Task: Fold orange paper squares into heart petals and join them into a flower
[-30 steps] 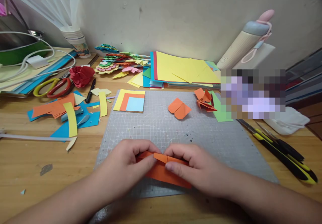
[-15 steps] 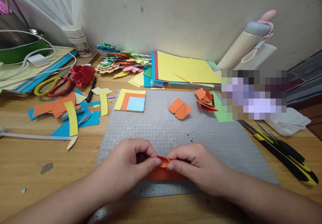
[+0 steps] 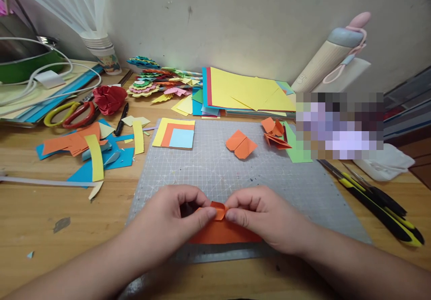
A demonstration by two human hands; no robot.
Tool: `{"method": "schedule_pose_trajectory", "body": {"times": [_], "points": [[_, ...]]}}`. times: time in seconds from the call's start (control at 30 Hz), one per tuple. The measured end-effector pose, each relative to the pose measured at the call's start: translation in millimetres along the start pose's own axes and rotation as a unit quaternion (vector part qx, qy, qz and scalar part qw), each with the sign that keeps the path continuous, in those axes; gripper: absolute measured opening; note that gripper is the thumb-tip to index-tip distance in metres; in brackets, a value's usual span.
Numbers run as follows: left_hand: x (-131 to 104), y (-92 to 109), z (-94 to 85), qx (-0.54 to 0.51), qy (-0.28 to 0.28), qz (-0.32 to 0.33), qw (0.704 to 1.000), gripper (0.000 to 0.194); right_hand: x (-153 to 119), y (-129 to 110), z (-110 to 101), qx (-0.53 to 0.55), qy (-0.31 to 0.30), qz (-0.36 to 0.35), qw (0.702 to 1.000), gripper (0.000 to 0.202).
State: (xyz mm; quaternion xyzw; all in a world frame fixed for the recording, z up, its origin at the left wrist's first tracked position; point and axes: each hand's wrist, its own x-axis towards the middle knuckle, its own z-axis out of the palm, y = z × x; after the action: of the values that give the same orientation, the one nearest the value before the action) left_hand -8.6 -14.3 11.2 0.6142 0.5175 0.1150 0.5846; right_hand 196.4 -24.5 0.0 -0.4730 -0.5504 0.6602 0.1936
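1. Fingers closed in a pinch on both sides, and we're live: on my left hand [image 3: 175, 221], thumb and forefinger grip the orange paper [image 3: 225, 234] just left of its middle; my right hand [image 3: 269, 221] pinches it just right of there.

2. Look at the gap between those thumbs! It's narrow, and a small curled flap [image 3: 220, 212] shows in it, a darker band along its far edge. Which way the flap's tip points, I can't tell.

3. Now the lie of the sheet: its long axis runs left to right across my view, near edge almost level and turned toward me, both ends partly covered by my hands.

4. Position check: the orange paper sits over the near part of the gray cutting mat [image 3: 188, 174], centered between my wrists.

5. Beyond it, a folded orange heart [image 3: 241, 146] lies on the mat, its crease slanting from far right to near left. Square sheets [image 3: 182, 138] lie to its left; more orange folded pieces [image 3: 276, 134], to its right.
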Motion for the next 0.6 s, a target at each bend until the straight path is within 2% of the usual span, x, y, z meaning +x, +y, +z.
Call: {"method": "schedule_pose_trajectory", "body": {"times": [0.3,0.6], "points": [[-1.1,-0.5,-2.5,-0.012,-0.048,-0.009,0.999,0.029,0.2,-0.7,0.8,0.037,-0.003,0.014,0.999,0.022],[-1.3,-0.3,-1.2,0.004,-0.043,0.000,0.999,0.028,0.6,0.5,1.5,0.079,-0.008,0.032,0.996,0.028]]}}
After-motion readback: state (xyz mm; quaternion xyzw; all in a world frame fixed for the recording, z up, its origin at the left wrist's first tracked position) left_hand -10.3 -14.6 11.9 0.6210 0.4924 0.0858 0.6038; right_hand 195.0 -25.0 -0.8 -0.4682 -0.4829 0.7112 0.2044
